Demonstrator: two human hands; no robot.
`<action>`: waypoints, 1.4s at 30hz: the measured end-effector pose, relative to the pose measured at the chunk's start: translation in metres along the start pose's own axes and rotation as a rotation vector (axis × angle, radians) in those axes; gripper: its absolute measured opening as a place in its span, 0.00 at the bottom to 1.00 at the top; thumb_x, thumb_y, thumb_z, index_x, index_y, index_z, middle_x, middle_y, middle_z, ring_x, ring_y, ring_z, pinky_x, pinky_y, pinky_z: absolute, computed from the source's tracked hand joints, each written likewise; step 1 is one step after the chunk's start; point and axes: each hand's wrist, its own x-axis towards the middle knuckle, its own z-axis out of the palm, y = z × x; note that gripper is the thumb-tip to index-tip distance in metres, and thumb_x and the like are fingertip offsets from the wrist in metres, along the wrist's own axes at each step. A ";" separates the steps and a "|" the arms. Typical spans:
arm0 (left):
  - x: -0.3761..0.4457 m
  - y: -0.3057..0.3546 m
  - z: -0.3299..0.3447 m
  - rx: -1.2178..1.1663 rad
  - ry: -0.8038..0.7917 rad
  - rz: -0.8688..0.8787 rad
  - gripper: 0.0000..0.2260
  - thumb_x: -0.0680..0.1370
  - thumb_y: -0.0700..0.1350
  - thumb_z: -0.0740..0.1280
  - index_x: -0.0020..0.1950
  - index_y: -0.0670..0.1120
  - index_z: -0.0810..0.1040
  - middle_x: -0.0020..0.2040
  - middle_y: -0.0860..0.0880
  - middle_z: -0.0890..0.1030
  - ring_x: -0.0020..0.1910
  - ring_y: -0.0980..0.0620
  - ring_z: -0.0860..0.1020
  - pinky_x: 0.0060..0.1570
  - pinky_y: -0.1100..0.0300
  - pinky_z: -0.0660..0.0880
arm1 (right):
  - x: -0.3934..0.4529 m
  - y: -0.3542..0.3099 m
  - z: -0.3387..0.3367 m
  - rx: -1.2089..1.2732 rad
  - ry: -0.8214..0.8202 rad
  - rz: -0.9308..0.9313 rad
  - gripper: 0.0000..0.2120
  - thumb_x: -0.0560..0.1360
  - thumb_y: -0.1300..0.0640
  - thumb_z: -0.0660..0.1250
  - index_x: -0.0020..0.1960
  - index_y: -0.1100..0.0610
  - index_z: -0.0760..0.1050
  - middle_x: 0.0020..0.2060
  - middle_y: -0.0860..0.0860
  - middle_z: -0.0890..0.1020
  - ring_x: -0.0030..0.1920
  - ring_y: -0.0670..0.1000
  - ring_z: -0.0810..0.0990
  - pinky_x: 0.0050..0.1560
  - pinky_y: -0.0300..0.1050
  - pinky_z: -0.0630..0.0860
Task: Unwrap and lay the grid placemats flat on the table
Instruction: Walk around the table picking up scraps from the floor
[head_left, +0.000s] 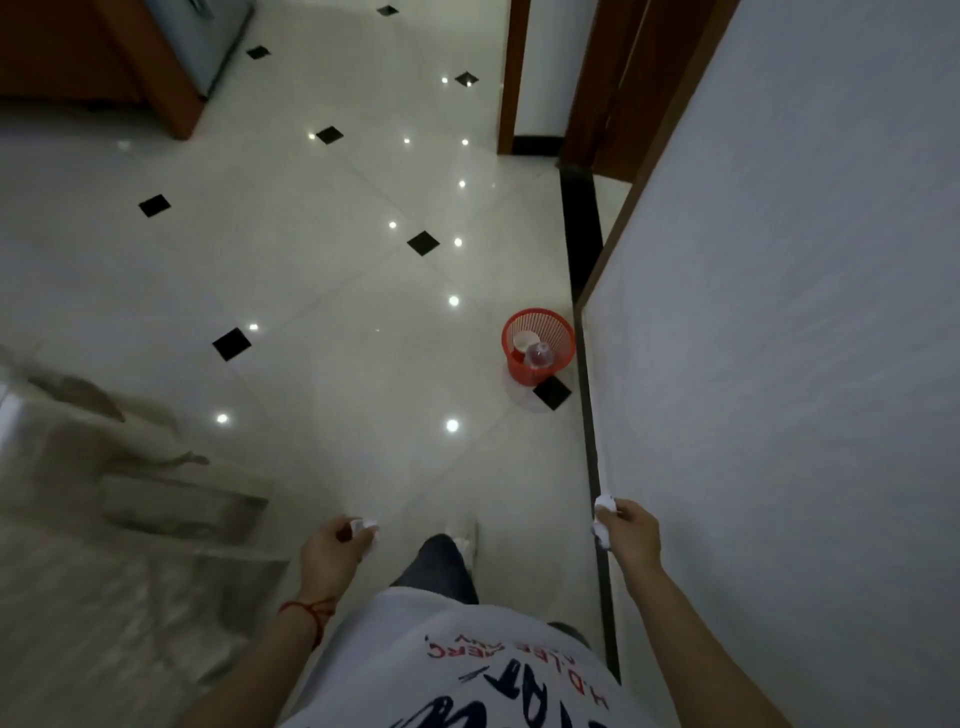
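I am standing on a glossy tiled floor, looking down. My left hand (332, 548) grips a small crumpled white scrap of wrapping (363, 527) at waist height. My right hand (631, 530) grips another crumpled white scrap of wrapping (602, 514) close to the wall on the right. A red mesh waste basket (537, 345) stands on the floor ahead of me by the wall, with a white cup and a clear plastic bottle inside. No grid placemat can be made out. At the left edge a blurred pale tabletop (62, 519) shows.
A white wall (779, 364) with a dark baseboard runs along my right side. A wooden door frame (511, 78) stands far ahead and a wooden cabinet (104, 62) at the far left. My leg and shoe (447, 556) are below me.
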 end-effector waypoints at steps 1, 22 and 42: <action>0.019 0.025 0.003 0.001 -0.016 0.018 0.14 0.74 0.41 0.69 0.28 0.46 0.75 0.27 0.46 0.76 0.30 0.49 0.73 0.38 0.57 0.71 | 0.012 -0.013 0.003 0.003 0.004 0.009 0.12 0.75 0.60 0.65 0.37 0.66 0.76 0.31 0.59 0.76 0.29 0.52 0.72 0.34 0.42 0.68; 0.275 0.311 0.107 0.199 -0.076 0.054 0.05 0.72 0.41 0.71 0.44 0.39 0.82 0.31 0.46 0.79 0.34 0.47 0.77 0.42 0.57 0.74 | 0.283 -0.235 0.042 -0.051 -0.046 0.087 0.11 0.74 0.61 0.65 0.48 0.70 0.76 0.33 0.55 0.77 0.36 0.53 0.74 0.43 0.43 0.70; 0.522 0.278 0.359 0.332 -0.328 -0.065 0.09 0.73 0.42 0.69 0.49 0.37 0.80 0.43 0.43 0.82 0.41 0.49 0.76 0.44 0.61 0.68 | 0.549 -0.168 0.193 -0.131 -0.058 0.283 0.09 0.75 0.56 0.65 0.48 0.63 0.77 0.40 0.54 0.78 0.42 0.52 0.76 0.47 0.45 0.72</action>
